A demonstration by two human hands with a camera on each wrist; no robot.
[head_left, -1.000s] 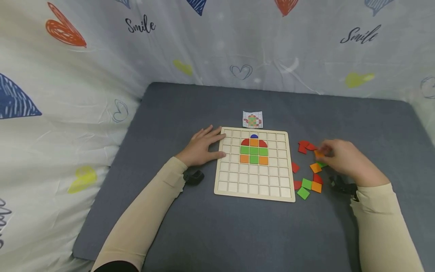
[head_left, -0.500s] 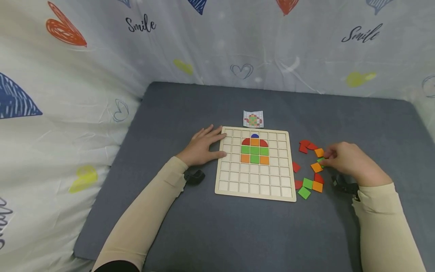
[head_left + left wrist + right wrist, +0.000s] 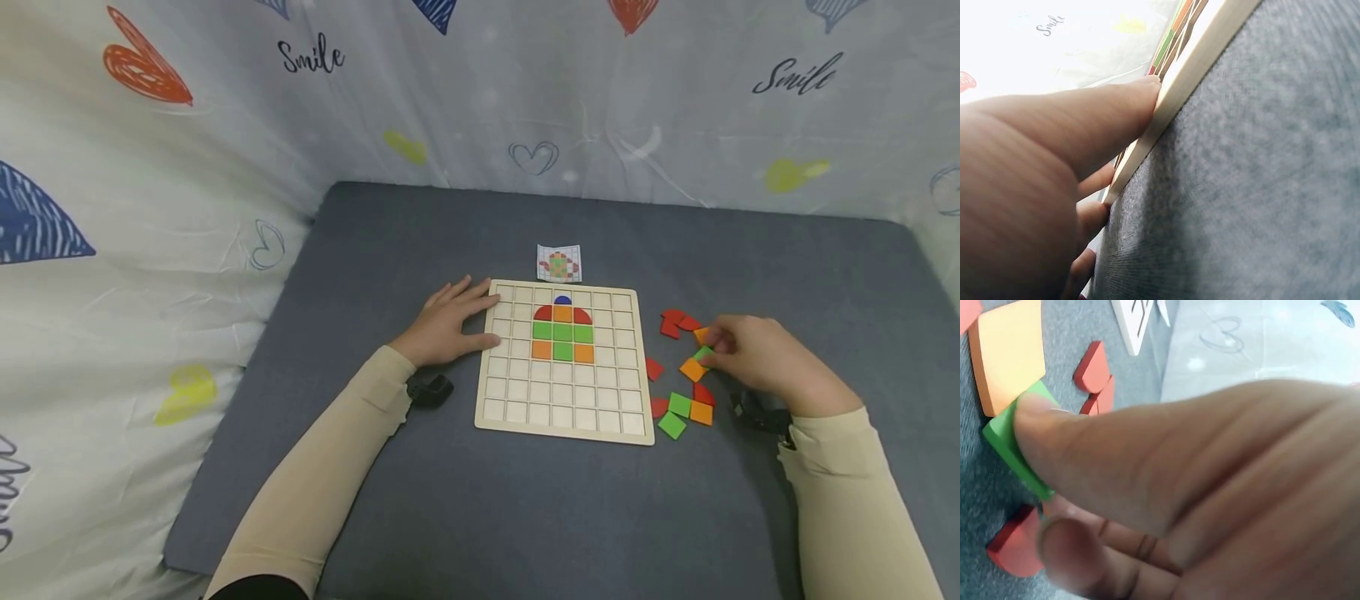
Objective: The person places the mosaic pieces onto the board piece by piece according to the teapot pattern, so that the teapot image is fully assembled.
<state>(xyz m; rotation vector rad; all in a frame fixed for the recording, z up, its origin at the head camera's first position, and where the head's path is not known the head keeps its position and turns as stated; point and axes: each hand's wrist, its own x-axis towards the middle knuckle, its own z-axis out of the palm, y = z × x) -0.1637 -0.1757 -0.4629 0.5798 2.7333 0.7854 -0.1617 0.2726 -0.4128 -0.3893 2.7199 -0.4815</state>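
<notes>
My right hand (image 3: 757, 354) is over the loose tiles to the right of the board and pinches a green square tile (image 3: 1013, 447) between thumb and fingers. An orange square tile (image 3: 693, 369) lies against the green one's near side, and another orange tile (image 3: 701, 335) is partly hidden by the fingers. My left hand (image 3: 447, 327) rests at the left edge of the wooden grid board (image 3: 525, 433), fingers extended, thumb on its rim. Several red, orange and green tiles and a blue half-round (image 3: 562, 300) sit in the upper middle cells of the board.
Behind the board lies a small pattern card (image 3: 558, 264). Red pieces (image 3: 678, 322) lie beyond the right hand; green tiles (image 3: 672, 426), an orange tile (image 3: 701, 412) and red pieces lie nearer. A printed curtain (image 3: 480, 108) hangs behind the grey table (image 3: 420, 517).
The right hand has gone from the far orange tile to the green tile, then shifted slightly left, nudging the green tile and the orange tile beside it leftward. The left hand stays still.
</notes>
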